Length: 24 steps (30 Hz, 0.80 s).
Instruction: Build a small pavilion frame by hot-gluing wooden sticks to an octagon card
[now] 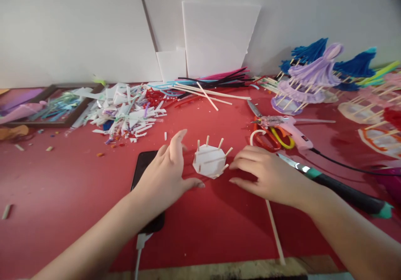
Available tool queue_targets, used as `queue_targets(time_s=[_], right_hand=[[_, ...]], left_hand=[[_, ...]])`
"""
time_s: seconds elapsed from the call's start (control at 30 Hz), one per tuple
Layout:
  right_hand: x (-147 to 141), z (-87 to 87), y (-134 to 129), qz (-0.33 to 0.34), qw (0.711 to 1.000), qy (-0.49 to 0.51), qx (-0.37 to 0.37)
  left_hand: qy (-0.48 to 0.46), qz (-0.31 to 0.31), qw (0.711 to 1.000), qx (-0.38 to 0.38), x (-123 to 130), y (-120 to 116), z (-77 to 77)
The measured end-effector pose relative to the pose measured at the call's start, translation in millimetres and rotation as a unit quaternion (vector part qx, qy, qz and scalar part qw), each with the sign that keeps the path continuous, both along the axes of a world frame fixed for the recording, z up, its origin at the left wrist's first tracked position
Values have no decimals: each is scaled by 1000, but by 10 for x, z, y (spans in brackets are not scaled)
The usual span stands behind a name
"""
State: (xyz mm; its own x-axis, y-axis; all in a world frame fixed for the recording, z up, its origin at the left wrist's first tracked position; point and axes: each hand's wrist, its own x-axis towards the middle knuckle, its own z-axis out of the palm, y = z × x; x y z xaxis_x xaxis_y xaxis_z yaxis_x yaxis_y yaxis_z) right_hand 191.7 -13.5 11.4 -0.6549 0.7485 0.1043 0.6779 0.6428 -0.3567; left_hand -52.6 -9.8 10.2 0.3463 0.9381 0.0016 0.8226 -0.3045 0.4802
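A small white foam-like base (208,170) with angled edges lies on the red table, several short wooden sticks standing up around its rim. To its left is my left hand (166,169), open, with the thumb stretched toward the base and nothing in the fingers. My right hand (265,171) hovers at the right edge of the base, fingers apart and thumb spread, holding nothing I can see. Under my left hand lies a black phone (144,163), partly covered, with a white cable (140,244). A long thin stick (275,234) runs out below my right hand.
Scissors (278,140), a pink glue gun (294,131) and a utility knife (341,188) lie on the right. Behind are white scraps (125,108), loose sticks (216,94) and pipe cleaners (219,79). Finished-looking carousel-like models (308,79) stand far right. White boards (219,37) lean behind.
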Motion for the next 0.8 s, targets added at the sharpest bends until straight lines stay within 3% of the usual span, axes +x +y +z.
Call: queue_targets(time_s=[0.1,0.2,0.33,0.53,0.8], right_hand=[[-110,-117,-8,-12,999,28,20],[-178,-223,-23,-51,996,63,38],[-188,-272,-51,-90,989,96,64],[-150,-184,-109,-48,988,142,39],[-237,-281,-124,-26,972,182,143]], left_hand=[[-70,-102,992,-35,-55,137,-109],[-81,-142,986,-21,-67,161,-129],[-78,-108,991,31,-76,94,-163],[-32,-89,993,70,-77,69,-224],[-69,-93,991,64,-76,74,-214]])
